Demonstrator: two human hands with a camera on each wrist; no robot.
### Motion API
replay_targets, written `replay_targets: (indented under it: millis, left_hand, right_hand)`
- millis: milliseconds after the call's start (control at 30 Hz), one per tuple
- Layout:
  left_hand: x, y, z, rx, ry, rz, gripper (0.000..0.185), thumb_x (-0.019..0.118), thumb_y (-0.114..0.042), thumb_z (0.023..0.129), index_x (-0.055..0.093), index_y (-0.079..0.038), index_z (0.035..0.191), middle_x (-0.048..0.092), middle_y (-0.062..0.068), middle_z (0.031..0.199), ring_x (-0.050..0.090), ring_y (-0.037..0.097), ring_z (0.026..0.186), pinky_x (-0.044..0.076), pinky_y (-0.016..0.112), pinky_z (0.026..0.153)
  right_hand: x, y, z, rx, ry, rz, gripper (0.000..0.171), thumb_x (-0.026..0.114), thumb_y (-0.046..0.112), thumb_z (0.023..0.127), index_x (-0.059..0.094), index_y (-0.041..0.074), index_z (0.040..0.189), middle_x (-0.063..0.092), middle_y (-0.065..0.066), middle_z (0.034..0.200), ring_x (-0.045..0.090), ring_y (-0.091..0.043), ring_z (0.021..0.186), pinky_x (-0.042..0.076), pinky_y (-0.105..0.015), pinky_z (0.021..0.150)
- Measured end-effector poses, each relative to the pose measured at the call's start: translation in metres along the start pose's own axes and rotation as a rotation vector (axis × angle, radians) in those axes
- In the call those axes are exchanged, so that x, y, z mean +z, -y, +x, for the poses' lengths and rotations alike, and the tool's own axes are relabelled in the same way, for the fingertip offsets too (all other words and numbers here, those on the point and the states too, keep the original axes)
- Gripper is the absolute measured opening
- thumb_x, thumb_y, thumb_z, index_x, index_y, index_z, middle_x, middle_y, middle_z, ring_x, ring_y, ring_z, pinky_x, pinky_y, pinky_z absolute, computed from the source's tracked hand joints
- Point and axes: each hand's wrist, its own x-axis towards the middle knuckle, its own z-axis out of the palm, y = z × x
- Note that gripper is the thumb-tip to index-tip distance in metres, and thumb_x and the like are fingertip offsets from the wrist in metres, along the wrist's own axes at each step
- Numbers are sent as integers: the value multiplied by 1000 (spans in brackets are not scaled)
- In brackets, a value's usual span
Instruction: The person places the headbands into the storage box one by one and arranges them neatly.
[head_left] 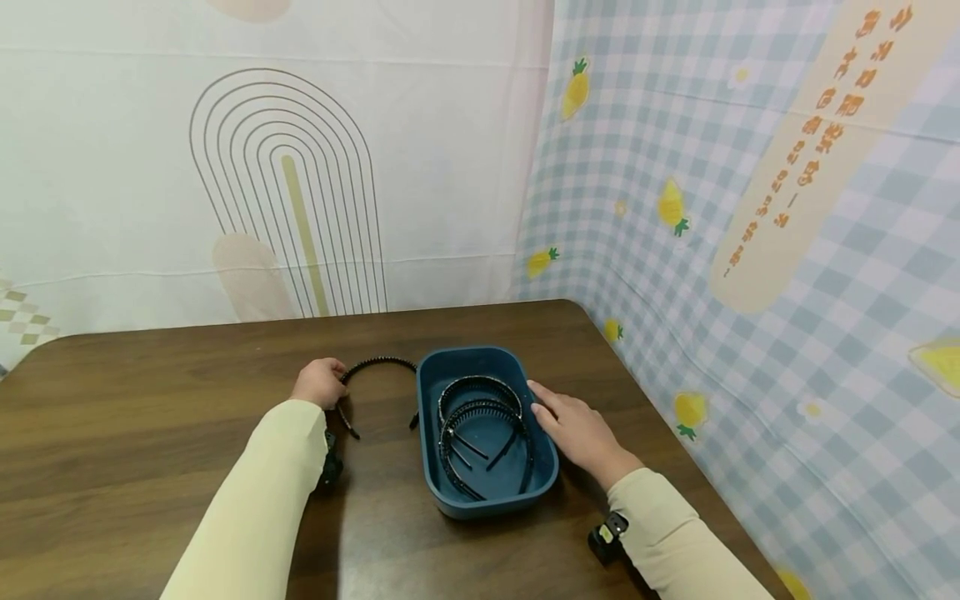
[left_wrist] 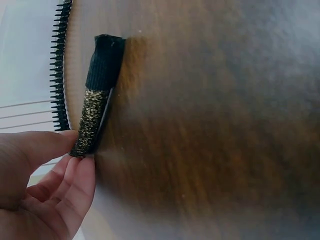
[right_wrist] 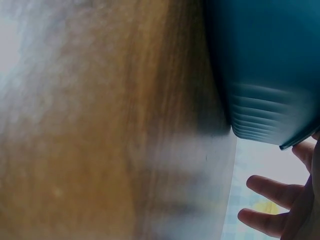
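Black toothed headband [head_left: 375, 367] on the bench [head_left: 150, 433] left of the blue bin [head_left: 487, 492], left hand [head_left: 318, 383] pinching its end; right hand [head_left: 577, 429], fingers straight, steadies the rim: lift clear before tilting in.

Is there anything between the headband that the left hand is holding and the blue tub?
Nothing visible is. The left hand pinches the toothed headband, which lies on the wooden table right beside the blue tub. Only bare table separates them. Two headbands already lie inside, with room left.
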Motion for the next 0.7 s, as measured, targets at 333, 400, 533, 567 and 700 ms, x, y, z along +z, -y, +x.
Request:
replay_targets:
  millis: [333, 400, 533, 567, 700]
  left_hand:
    - [-1, -3, 3, 2, 8, 87, 43, 49, 10, 83, 52, 14, 125, 56, 33, 121, 54, 35, 92, 45, 34, 64]
    - [-1, -4, 2, 6, 9, 105, 43, 49, 9, 82, 52, 15, 125, 55, 32, 122, 54, 38, 98, 46, 37, 69]
    - [-2, -6, 0, 8, 12, 122, 42, 48, 9, 83, 53, 15, 124, 55, 33, 123, 54, 44, 110, 48, 43, 78]
    - [-2, -6, 0, 7, 12, 125, 42, 48, 9, 83, 53, 15, 123, 55, 33, 123, 54, 44, 111, 48, 43, 79]
    - [-2, -9, -1, 7, 9, 138, 41, 47, 9, 82, 55, 15, 122, 56, 32, 122, 53, 46, 113, 48, 45, 81]
  right_hand:
    - [0, 0, -1, -9, -13, -18, 50, 37, 42, 104, 34, 26, 151, 49, -10, 143, 46, -34, 130, 36, -59, 103]
    - [0, 0, -1, -8, -12, -17, 50, 37, 42, 104, 33, 26, 152, 50, -10, 143, 47, -34, 130, 36, -59, 103]
    - [0, 1, -1, -4, -9, -12, 50, 37, 41, 104, 33, 26, 152, 50, -11, 143, 47, -34, 129, 36, -59, 103]
    - [0, 1, -1, -3, -10, -12, 50, 37, 41, 104, 34, 26, 151, 50, -11, 143, 47, -34, 129, 36, -59, 103]
    - [0, 0, -1, -1, -13, -14, 50, 37, 41, 104, 34, 26, 151, 50, -11, 143, 47, -34, 129, 36, -58, 103]
